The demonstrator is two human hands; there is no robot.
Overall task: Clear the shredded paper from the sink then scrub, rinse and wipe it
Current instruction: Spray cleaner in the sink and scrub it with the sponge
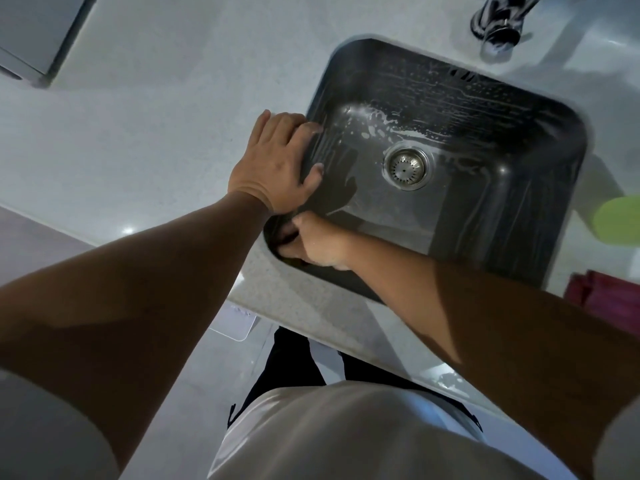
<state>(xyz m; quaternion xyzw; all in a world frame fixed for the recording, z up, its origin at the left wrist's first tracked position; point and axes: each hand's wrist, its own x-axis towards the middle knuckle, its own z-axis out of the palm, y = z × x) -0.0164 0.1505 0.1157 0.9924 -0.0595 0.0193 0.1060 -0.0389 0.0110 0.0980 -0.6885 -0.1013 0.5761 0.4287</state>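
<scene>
A person bends over the steel sink (512, 216), which is set into a pale counter (156, 116) below the tap (498, 26). No shredded paper shows in the basin, and soap suds (374, 119) streak its back wall and floor around the drain strainer (407, 166), so the scrubbing stage looks to be under way. The left hand (277, 161) lies spread on the left rim, fingertips pressed against the inner wall as a brace and holding nothing. The right hand (318, 244) is down in the near left corner with its fingers curled. Whether they grip a sponge or pad cannot be told from here. That curved corner, close under the rim, probably needs short, firm, overlapping strokes, then a pass along the front wall, where little lather is visible. A red cloth (595, 289) and a green object (620, 220) wait on the counter to the right.
</scene>
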